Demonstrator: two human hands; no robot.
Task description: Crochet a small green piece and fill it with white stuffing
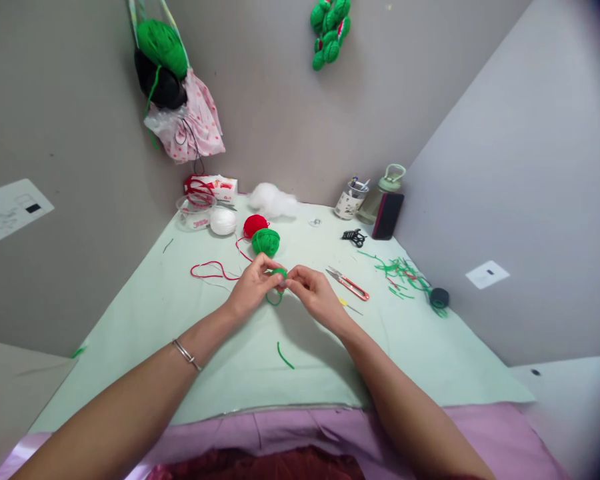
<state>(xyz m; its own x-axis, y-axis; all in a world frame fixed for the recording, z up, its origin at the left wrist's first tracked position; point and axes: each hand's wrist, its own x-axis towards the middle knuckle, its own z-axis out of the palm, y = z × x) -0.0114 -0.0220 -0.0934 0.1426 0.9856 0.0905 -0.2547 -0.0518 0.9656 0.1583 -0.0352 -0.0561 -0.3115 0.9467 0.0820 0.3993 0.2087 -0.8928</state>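
Note:
My left hand [253,285] pinches a small green yarn piece [280,272] over the middle of the table, a strand looping below it. My right hand [314,293] meets it from the other side, thumb and fingertips pressed together at the piece's edge; whether a thin tool or strand sits between them is too small to make out. Just behind the hands rests a green yarn ball [266,243], touching a red yarn ball [255,226]. To the right lie orange-handled thread snips [347,284] and a thin yellow-handled tool [350,306].
Red yarn [213,267] trails left of my hands. Behind are a white yarn ball [223,221], white stuffing [273,200], a pen cup [351,201], a bottle [375,203] and a phone [389,216]. Green scraps [403,272] lie right, and a cut strand [285,356] in front.

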